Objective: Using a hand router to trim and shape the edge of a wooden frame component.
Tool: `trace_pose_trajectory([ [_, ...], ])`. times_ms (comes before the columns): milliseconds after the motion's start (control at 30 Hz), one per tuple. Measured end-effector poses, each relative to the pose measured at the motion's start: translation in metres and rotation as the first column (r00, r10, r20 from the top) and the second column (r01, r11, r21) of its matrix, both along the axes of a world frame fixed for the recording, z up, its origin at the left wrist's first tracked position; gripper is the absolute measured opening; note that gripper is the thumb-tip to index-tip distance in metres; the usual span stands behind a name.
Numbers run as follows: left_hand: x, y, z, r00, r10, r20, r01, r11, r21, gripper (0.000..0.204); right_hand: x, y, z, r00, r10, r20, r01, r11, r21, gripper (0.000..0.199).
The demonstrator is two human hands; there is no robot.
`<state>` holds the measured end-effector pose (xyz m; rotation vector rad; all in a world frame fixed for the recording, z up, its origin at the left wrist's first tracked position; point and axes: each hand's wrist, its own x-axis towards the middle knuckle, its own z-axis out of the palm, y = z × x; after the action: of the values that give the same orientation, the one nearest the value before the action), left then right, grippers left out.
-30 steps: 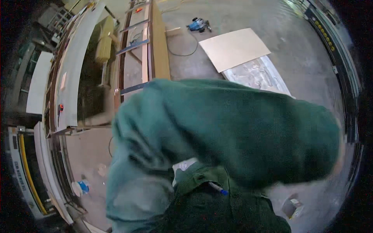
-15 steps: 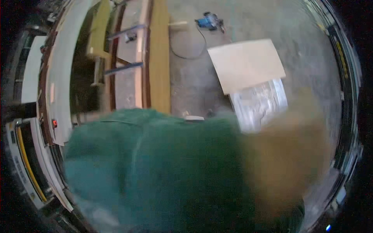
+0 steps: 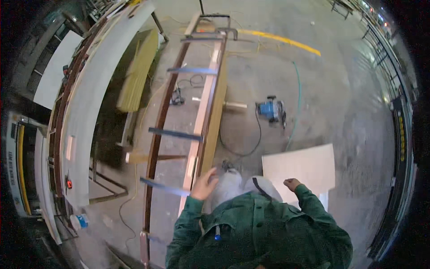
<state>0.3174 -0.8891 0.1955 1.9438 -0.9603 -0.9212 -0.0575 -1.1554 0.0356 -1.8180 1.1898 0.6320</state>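
Observation:
My left hand (image 3: 205, 184) is beside the near end of a long wooden board (image 3: 216, 107), its fingers stretched and nothing seen in them. Whether it touches the board I cannot tell. The board runs along the right side of a long dark-railed frame (image 3: 161, 114) with bluish crossbars (image 3: 175, 134). On the other side of my body, my right hand (image 3: 292, 184) is loosely curled in the air, with no object showing in it. Below it, a pale flat sheet (image 3: 304, 166) lies on the floor. Both arms wear green sleeves.
A blue power tool (image 3: 271, 110) sits on the floor ahead, trailing a dark cord (image 3: 255, 148). At left is a long white-topped bench (image 3: 101, 76) with yellowish boards (image 3: 136, 76) beside it. A teal hose (image 3: 299, 94) and a yellow line (image 3: 282, 39) cross the floor.
The green clothing and a blurred tan shape that filled the lower view have drawn back. Both hands now show clearly. The view reaches farther ahead, and the sheet and power tool appear lower in it.

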Motion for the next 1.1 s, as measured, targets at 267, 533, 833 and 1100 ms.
trace_pose_trajectory([
  [267, 0.142, -0.147, -0.051, 0.898, 0.327, 0.295, -0.308, 0.945, -0.11, 0.058, 0.333, -0.256, 0.096, 0.95, 0.288, 0.124, -0.264, 0.948, -0.177, 0.036],
  [533, 0.247, -0.313, -0.096, 0.624, 0.738, 0.258, -0.759, 0.651, -0.027, 0.072, 0.576, -0.541, 0.032, 0.735, 0.652, 0.186, -0.263, 0.527, -0.808, 0.04],
  [833, 0.3, -0.395, -0.152, 0.27, 0.929, 0.252, -0.958, 0.234, 0.163, 0.058, 0.691, -0.602, 0.022, 0.938, 0.315, 0.142, -0.323, 0.652, 0.686, 0.028],
  [1100, 0.299, -0.418, -0.139, 0.144, 0.899, 0.413, -0.989, 0.14, 0.038, 0.039, 0.672, -0.575, -0.002, 0.756, 0.59, 0.282, -0.494, 0.798, -0.345, 0.034],
])
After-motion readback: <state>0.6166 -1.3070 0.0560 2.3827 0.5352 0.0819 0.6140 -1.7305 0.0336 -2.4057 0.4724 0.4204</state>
